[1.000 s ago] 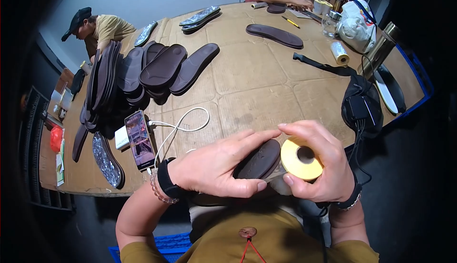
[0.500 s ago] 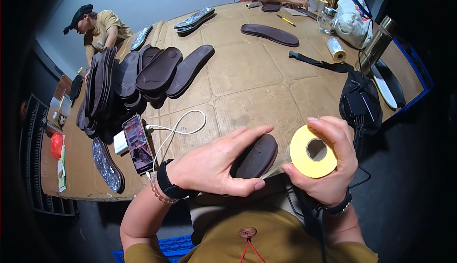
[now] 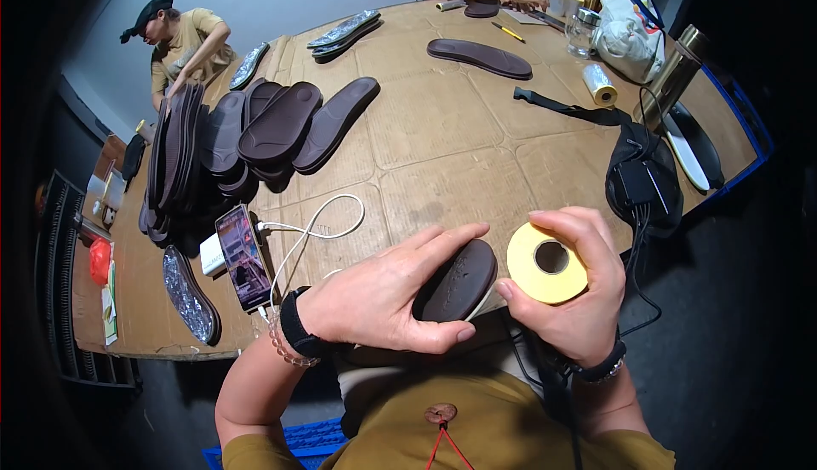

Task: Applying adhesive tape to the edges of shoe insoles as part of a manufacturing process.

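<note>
Near the table's front edge, my left hand (image 3: pixel 383 291) is wrapped round a dark brown shoe sole (image 3: pixel 459 281), which it holds tilted, one rounded end toward me. A pale strip shows along its lower right edge. My right hand (image 3: pixel 587 287) grips a roll with a pale yellow end face (image 3: pixel 528 276) and a round hole in its middle. The roll is close beside the sole, its yellow end facing up at me. My palms hide part of both things.
Brown soles (image 3: pixel 281 121) lie piled at the left, near a propped phone (image 3: pixel 244 257) with a white cable. A wrapped sole (image 3: pixel 189 296) is at the left front edge. Rightward are a black waist bag (image 3: pixel 642 172), a film roll (image 3: pixel 600 85) and a metal flask (image 3: pixel 672 74). Two people work across the table.
My right hand has shifted slightly up and left with the roll, bringing it nearer the sole. My left hand stays nearly still. The person at the left has reached an arm to the sole pile.
</note>
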A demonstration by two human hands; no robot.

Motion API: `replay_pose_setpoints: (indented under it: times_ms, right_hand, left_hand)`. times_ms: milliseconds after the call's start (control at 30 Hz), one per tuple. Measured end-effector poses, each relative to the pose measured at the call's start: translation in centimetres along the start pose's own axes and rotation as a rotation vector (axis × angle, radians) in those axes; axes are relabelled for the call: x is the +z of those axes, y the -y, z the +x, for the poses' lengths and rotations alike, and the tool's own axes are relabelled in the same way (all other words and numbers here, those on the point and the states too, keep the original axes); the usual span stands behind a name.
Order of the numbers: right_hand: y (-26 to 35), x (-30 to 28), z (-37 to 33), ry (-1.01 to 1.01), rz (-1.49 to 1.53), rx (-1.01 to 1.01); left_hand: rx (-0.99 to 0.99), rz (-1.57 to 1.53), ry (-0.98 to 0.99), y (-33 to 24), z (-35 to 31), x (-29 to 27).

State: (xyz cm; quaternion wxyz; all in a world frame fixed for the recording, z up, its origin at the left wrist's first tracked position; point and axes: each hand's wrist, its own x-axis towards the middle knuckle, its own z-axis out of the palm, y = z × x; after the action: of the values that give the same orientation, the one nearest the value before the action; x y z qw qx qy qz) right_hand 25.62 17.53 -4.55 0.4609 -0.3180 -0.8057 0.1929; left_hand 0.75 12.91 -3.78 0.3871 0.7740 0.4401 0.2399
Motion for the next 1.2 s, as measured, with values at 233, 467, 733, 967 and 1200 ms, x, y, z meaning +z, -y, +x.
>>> replay_pose_setpoints:
  times_ms: [233, 467, 733, 967, 1200]
  right_hand:
    - [1.5, -1.2, -0.2, -0.006, 0.033, -0.003]
    - [1.9, -0.9, -1.4, -0.050, 0.151, 0.068]
    - [2.7, -1.4, -1.4, 0.022, 0.016, -0.051]
    - [1.9, -1.0, -2.0, 0.109, 0.109, 0.016]
    - [1.3, -2.2, -2.2, 0.253, 0.268, 0.039]
  left_hand:
    - [0.110, -0.006, 0.019, -0.8, 0.4, -0.2]
    - [0.325, 0.048, -0.129, -0.3, 0.4, 0.8]
    - [0.274, 0.109, -0.237, -1.2, -1.8, 2.4]
    - [0.063, 0.257, -0.287, -2.2, -4.0, 4.5]
    - [0.096, 0.173, -0.272, -1.6, -4.8, 5.1]
